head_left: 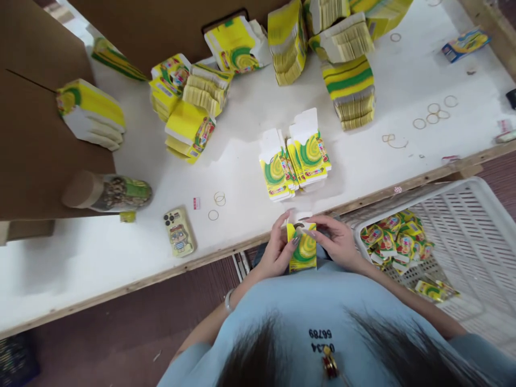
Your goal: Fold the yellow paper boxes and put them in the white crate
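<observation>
A yellow and green printed carton (303, 251) is upright in front of my body, just off the table's front edge. Around its left side the fingers of my left hand (278, 248) are closed, thumb on the front panel. My right hand (335, 241) pinches the white flap at the carton's top, where a dark opening shows. Close beyond my hands, two small stacks of flat cartons (278, 171) with white flaps lie on the white table (242, 177).
Bundles of flat cartons (350, 91) line the back. On the left are a phone (179, 232) and a jar (121, 192); rubber bands (433, 113) lie to the right. A white basket (475, 231) at my right holds several filled cartons (399, 236). A wooden edge (226, 251) borders the table.
</observation>
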Demonstrator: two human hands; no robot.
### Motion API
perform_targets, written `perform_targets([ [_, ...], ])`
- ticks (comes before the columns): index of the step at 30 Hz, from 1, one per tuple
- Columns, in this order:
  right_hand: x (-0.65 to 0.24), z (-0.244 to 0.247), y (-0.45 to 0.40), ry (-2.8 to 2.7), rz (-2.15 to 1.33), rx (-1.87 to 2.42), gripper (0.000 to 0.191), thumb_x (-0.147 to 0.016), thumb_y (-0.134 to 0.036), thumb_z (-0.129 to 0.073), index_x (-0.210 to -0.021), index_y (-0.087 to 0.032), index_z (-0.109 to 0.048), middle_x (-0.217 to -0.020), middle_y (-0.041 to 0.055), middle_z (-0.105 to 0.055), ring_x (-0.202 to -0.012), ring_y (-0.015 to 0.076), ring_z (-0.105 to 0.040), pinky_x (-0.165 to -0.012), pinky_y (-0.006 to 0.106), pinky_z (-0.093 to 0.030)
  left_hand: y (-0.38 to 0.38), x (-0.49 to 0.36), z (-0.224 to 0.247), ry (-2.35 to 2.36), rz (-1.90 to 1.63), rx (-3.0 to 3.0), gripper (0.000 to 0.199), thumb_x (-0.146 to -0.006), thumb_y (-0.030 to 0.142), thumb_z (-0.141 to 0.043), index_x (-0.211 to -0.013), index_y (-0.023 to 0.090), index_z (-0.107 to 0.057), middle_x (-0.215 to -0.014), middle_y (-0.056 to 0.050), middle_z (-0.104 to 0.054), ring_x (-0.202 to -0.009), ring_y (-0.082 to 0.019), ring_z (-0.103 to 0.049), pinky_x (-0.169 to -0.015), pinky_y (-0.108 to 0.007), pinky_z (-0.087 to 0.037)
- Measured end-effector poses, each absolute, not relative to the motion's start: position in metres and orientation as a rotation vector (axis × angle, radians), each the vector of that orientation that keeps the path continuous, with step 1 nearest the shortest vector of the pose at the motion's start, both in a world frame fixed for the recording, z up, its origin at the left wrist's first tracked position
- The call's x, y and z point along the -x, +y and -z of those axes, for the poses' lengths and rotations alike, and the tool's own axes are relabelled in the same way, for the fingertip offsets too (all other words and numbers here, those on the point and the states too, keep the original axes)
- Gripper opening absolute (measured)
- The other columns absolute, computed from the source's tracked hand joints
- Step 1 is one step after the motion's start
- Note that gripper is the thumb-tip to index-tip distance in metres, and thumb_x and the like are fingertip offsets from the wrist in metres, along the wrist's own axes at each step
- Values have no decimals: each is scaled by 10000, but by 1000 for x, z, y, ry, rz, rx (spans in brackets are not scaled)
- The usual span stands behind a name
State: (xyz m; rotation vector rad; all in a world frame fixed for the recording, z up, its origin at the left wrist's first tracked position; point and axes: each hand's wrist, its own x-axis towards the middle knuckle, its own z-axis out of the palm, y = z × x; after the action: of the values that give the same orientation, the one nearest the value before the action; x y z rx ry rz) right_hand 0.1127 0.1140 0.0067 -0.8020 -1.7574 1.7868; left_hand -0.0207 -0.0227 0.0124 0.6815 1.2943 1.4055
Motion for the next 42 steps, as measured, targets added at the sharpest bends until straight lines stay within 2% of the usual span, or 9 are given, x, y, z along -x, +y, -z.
perform_targets([
  [4, -111, -14, 118, -1817, -1717, 774, 276, -944, -445, -686, -791, -218, -718, -699, -2, -698, -616, 139, -649, -585, 248, -545, -19, 29, -17, 1329, -1339, -775, 451, -991, 506, -621, -1336, 233, -525, -1009, -50, -684, -721, -121, -632, -649, -229, -518],
  [7, -110, -12, 117, -1822, -1591, 756, 174, -953, -409, -679, -966, -240, -718, -797, 11, -739, -676, 156, -701, -631, 265, -582, -16, 30, -12, 1495, -1393, -848, 340, -995, 500, -616, -1157, 201, -616, -883, -27, -663, -683, -114, -582, -616, -215, -474],
  [11, -117, -3, 125, -2043, -1455, 581, 248, -1022, -378, -586, -1204, -287, -728, -1054, 57, -810, -955, 204, -785, -871, 332, -639, -16, 28, -4, 1569, -1490, -854, 566, -1008, 515, -588, -1496, 255, -463, -906, -20, -695, -671, -112, -597, -622, -222, -504],
  [14, -126, 0, 136, -2177, -1425, 280, 362, -933, -540, -703, -1176, -279, -766, -1186, 96, -793, -1103, 253, -765, -979, 380, -625, -18, 30, -6, 1512, -1424, -909, 536, -1049, 548, -458, -1452, 219, -585, -1110, -119, -759, -759, -160, -680, -626, -258, -560],
  [17, -129, -9, 137, -2185, -1634, 358, 513, -838, -578, -797, -1232, -255, -733, -1270, 131, -747, -1149, 276, -743, -971, 403, -629, -18, 35, -15, 1558, -1352, -917, 495, -1054, 524, -445, -1329, 210, -710, -1272, -147, -755, -786, -195, -737, -619, -287, -606],
  [25, -120, -32, 130, -1700, -2430, 743, 455, -850, -237, -749, -1287, -234, -620, -1173, 71, -754, -911, 158, -767, -766, 273, -644, -10, 40, -26, 1699, -1268, -990, 450, -1019, 488, -559, -1287, 176, -739, -1208, -130, -792, -984, -234, -783, -839, -337, -656],
  [32, -122, -22, 131, -1500, -2526, 677, 366, -840, -424, -803, -1156, -241, -771, -1151, 63, -801, -924, 180, -776, -816, 338, -665, -17, 40, -17, 1645, -1226, -1354, 483, -1079, 315, -411, -1548, 246, -500, -1215, -113, -767, -1009, -219, -752, -881, -342, -606],
  [37, -149, -14, 143, -1603, -1965, 1067, 374, -874, -585, -728, -1013, -243, -787, -968, 65, -824, -763, 193, -762, -642, 306, -632, 28, 94, -22, 1801, -1129, -1724, 339, -1058, 376, -493, -1303, 222, -669, -978, -81, -718, -882, -204, -648, -807, -335, -535],
  [42, -270, -4, 216, -2306, -1007, 1478, 484, -872, -728, -602, -942, -278, -766, -843, 141, -789, -660, 296, -724, -601, 460, -559, 132, 203, -19, 2243, -1206, -1678, 567, -862, 512, -789, -1280, 177, -606, -1283, -168, -623, -1206, -281, -548, -944, -383, -470],
])
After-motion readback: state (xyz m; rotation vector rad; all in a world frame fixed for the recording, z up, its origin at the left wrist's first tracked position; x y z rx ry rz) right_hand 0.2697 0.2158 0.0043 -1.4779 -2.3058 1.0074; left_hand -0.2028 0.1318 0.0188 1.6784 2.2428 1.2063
